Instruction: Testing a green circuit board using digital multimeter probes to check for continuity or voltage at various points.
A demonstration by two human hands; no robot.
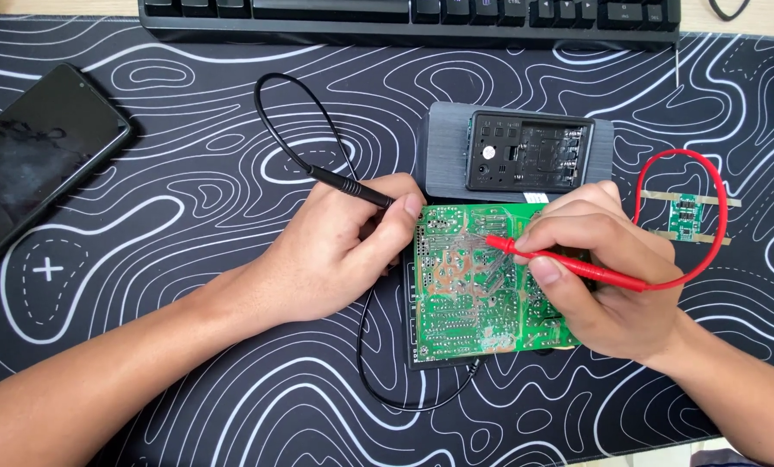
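Head view, right hand pinching red probe

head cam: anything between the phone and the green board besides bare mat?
Yes. In the head view the left hand holding the black probe sits between the phone and the green board, with the black lead's loop on the mat.

— Bright, even, from overhead. Soft short shadows only, tucked under both wrists on the surface.

— Glare?

— Faint sheen on the dark phone screen at far left; shiny patches on the green circuit board.

— Sharp?

— Crisp at centre. Slightly soft toward the near corners. No obvious bending at the edges.
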